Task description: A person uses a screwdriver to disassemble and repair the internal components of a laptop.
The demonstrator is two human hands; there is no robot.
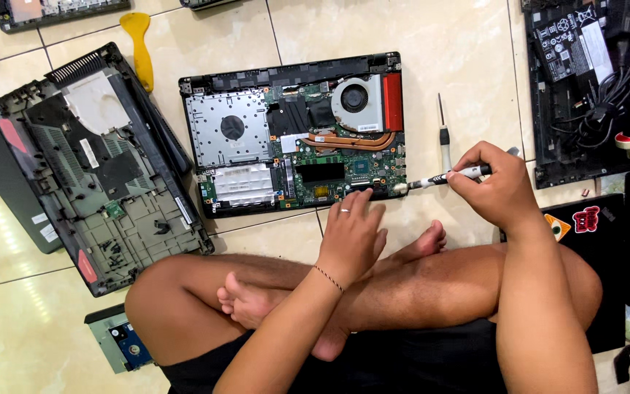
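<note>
Opened laptop point(293, 135) on the tile floor, screwdriver coming in from 3 o'clock.

Right hand point(494, 186) is closed around the screwdriver point(442, 177); its long axis runs 3-to-9, tip at the board's lower right corner. Left hand point(351, 233) rests loosely on the front edge, holding nothing. The tip's too small to make out, and I can't see any screw.
</note>
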